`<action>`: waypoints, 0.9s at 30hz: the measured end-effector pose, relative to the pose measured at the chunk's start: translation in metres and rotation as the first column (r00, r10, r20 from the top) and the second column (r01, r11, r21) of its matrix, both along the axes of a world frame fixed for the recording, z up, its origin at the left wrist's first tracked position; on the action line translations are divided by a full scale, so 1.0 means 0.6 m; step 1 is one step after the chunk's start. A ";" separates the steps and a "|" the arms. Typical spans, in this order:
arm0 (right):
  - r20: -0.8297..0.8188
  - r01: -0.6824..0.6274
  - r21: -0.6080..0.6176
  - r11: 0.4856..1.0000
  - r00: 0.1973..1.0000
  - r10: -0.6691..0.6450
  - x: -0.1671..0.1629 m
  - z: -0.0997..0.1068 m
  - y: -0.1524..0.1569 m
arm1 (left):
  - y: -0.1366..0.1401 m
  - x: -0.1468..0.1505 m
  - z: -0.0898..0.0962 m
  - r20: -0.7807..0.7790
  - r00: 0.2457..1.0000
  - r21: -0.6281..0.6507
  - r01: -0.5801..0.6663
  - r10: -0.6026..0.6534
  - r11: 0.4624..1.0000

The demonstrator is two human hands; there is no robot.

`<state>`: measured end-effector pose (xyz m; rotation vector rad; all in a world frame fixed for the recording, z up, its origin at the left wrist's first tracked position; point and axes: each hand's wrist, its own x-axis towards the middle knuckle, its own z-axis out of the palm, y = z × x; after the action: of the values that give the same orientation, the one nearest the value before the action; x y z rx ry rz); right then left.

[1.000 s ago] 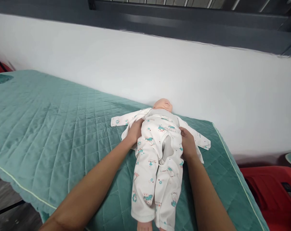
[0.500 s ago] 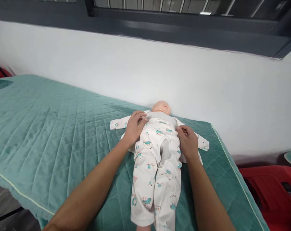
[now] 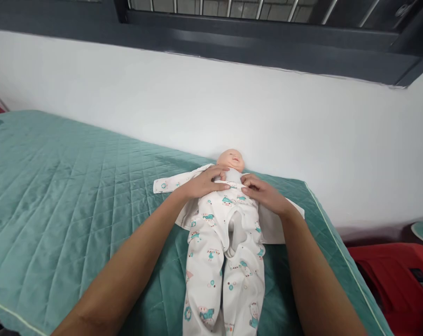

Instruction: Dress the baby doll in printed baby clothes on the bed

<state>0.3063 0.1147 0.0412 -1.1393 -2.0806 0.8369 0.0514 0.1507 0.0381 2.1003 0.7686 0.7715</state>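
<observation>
A baby doll (image 3: 230,160) lies on its back, head toward the wall. It wears white printed baby pants (image 3: 211,233) with an opening at the crotch, pulled up high on its torso. A white printed baby shirt (image 3: 169,183) is spread open beneath it, sleeves out to both sides. My left hand (image 3: 211,181) is closed at the left part of the waistband, thumb on the pants and fingers over the chest. At the waistband's right part, my right hand (image 3: 258,190) has curled fingers gripping the fabric. The fabric between the fingers is partly hidden.
A green quilted cover (image 3: 92,196) lies under the doll, its edge on the right. Behind stands a white wall (image 3: 183,102) below a dark window frame (image 3: 211,39) with bars. A red chair (image 3: 393,280) is at the lower right.
Both hands have moved inward from the doll's sides to the front of the pants' waistband. The view has shifted slightly, and the shirt's right flap shows more spread out.
</observation>
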 end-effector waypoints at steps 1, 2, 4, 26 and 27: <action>0.007 0.017 -0.006 1.000 1.000 -0.017 -0.001 0.002 0.004 | 0.003 0.001 0.001 0.001 1.000 -0.003 -0.002 0.002 1.000; 0.020 0.057 -0.006 0.998 0.998 -0.057 -0.004 0.004 0.009 | 0.007 0.002 0.001 0.006 1.000 -0.007 -0.014 0.014 1.000; 0.064 0.178 0.014 0.984 0.982 -0.179 -0.015 0.004 0.019 | 0.018 0.006 -0.001 0.007 0.997 -0.013 -0.073 0.073 0.997; -0.030 0.518 0.288 0.806 0.846 -0.533 -0.003 -0.076 0.010 | 0.021 -0.023 -0.083 -0.054 0.872 0.310 -0.448 0.486 0.839; 0.001 0.517 0.289 0.806 0.841 -0.540 0.002 -0.078 0.009 | 0.021 -0.028 -0.084 -0.081 0.867 0.312 -0.447 0.492 0.838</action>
<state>0.3077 0.1202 -0.0057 -1.5074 -1.7242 0.2180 0.0348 0.1631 -0.0126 2.2724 1.3710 1.0353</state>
